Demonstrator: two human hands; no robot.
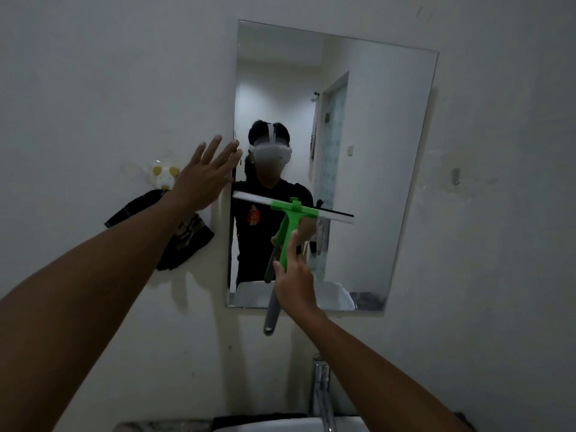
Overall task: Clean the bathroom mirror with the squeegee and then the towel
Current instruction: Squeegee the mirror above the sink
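Note:
A frameless rectangular mirror (374,151) hangs on the white wall. My right hand (294,283) grips the green and grey handle of a squeegee (291,224). Its white blade lies roughly level across the lower left part of the glass. My left hand (204,176) is flat with fingers spread, resting on the wall at the mirror's left edge and holding nothing. A dark towel (184,241) hangs from a wall hook left of the mirror, partly hidden behind my left forearm.
A chrome tap (322,391) rises below the mirror, over the white basin (280,427) at the bottom edge. A yellow and white hook (163,176) sits above the towel. A small metal hook (456,176) is fixed on the wall at right.

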